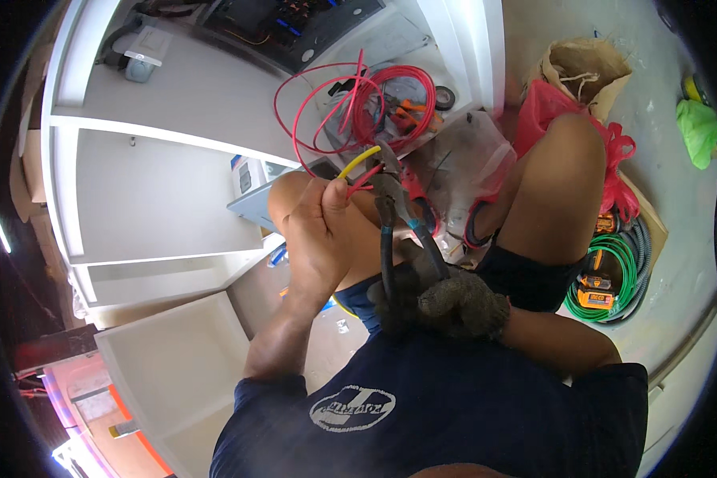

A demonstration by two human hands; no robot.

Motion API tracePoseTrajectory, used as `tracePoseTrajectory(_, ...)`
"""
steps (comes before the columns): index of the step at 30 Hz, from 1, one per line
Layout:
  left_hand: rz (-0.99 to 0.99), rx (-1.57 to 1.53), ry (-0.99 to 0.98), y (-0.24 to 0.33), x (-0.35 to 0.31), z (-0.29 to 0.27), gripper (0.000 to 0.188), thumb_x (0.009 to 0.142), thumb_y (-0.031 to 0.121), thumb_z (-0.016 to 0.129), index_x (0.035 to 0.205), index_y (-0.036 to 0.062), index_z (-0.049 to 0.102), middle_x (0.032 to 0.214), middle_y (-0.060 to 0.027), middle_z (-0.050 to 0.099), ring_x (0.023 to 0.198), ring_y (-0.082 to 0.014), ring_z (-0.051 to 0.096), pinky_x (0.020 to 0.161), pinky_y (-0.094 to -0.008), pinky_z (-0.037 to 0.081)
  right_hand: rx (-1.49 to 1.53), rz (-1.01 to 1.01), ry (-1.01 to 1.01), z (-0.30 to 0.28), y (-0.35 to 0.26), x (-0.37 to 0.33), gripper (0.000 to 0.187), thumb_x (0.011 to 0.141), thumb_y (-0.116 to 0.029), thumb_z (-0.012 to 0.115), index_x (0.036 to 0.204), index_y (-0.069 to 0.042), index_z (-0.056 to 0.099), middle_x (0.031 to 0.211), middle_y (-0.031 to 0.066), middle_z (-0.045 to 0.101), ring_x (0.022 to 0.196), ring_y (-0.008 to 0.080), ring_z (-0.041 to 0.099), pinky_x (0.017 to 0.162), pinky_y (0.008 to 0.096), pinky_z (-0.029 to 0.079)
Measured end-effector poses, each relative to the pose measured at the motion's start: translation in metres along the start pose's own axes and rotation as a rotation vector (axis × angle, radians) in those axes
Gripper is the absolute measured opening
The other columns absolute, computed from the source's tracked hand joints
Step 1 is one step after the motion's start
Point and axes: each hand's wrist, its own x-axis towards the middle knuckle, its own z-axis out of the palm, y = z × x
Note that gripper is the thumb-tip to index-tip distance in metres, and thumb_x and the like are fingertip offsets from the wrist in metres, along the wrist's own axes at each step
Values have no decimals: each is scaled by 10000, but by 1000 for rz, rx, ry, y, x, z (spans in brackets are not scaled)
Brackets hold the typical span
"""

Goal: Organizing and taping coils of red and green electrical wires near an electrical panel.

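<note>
My bare left hand (317,227) is closed in a pinch on a short yellow wire (358,162) and a red wire (363,181), whose ends point up and to the right. A dark work glove covers my right hand (458,303), which grips the spread handles of a pair of pliers (429,248). The metal jaws of the pliers are at the wire ends, just right of my left fingertips; whether they bite on a wire cannot be made out. Beyond them lies a loose coil of red wire (362,111), with some strands looping toward my left hand.
A white cabinet frame (155,191) stands to the left and ahead. Black tape (444,98) and orange-handled tools (409,115) lie by the red coil. On the right are a paper bag (589,68), a red plastic bag (542,111) and a green wire coil (617,267).
</note>
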Motion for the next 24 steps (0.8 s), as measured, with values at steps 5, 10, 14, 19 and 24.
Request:
tracePoseTrajectory(5, -75, -51, -30, 1, -6, 3, 270, 993, 222, 513, 904, -11, 617, 701, -140, 597, 644, -222, 581, 606, -341, 453, 282, 28, 70, 9, 8, 5, 624, 722, -63, 661, 1304, -71, 436, 1180, 132, 540, 1134, 266, 520, 1013, 426, 397)
tracePoseTrajectory(10, 6, -36, -25, -10, 1, 1, 200, 970, 217, 563, 896, 39, 616, 644, -153, 599, 573, -283, 617, 532, -353, 455, 88, -76, 40, 13, 8, 7, 547, 760, -53, 659, 1265, -80, 453, 997, 55, 524, 953, 214, 525, 921, 403, 425)
tracePoseTrajectory(14, -36, 16, -57, -14, 4, -6, 182, 964, 220, 567, 911, 56, 624, 641, -147, 608, 571, -312, 618, 523, -366, 465, 5, -40, 94, 20, 1, 4, 455, 767, -103, 698, 1161, -92, 471, 921, 35, 526, 860, 172, 534, 785, 343, 460)
tracePoseTrajectory(19, 0, 7, -11, -18, 6, -8, 186, 960, 238, 571, 923, 70, 640, 650, -135, 622, 563, -304, 616, 519, -376, 470, -203, 24, 387, 25, -8, 0, 378, 751, -68, 680, 1052, -115, 456, 821, -3, 479, 722, 155, 481, 674, 319, 412)
tracePoseTrajectory(24, 220, 156, 84, -43, 13, -14, 209, 950, 170, 565, 892, -21, 627, 705, -195, 583, 650, -338, 592, 644, -394, 474, -354, 23, 372, 31, -10, -4, 317, 757, -78, 629, 1045, -84, 495, 814, 27, 516, 728, 175, 539, 683, 321, 459)
